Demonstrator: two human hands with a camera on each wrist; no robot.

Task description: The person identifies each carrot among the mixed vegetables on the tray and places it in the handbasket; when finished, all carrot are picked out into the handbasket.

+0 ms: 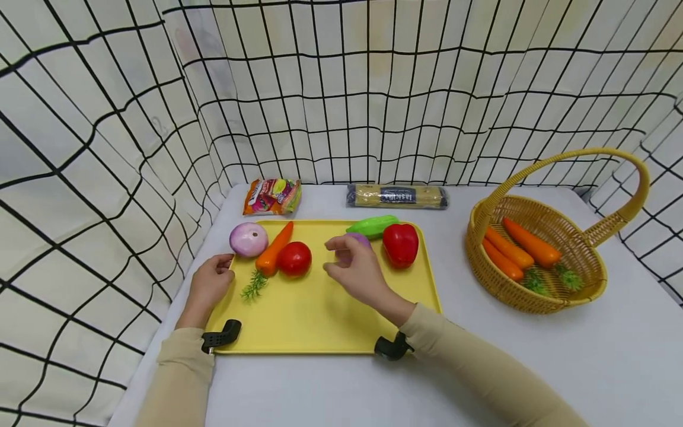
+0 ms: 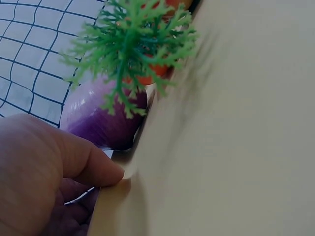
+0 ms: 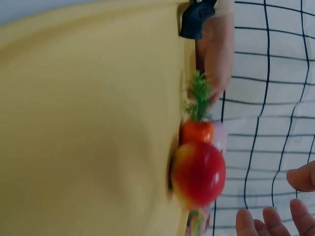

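In the wicker basket (image 1: 496, 290), three carrots (image 1: 508, 247). On the yellow tray (image 1: 299, 323), pinched by the left hand (image 1: 210, 284) at its left edge near one onion (image 1: 248, 239): one carrot (image 1: 274, 252), tomato (image 1: 294, 259), red pepper (image 1: 400, 244), green vegetable (image 1: 373, 226), and purple vegetable (image 1: 360, 238) behind the released right hand (image 1: 357, 273). Wide room nearer.

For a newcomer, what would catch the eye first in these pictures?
Probably the bright yellow tray, in the middle of the head view, with a glossy red bell pepper near its far right corner. The left hand pinches the tray's left edge; the right hand hovers above, holding nothing. On the right stands a wicker basket with orange carrots.
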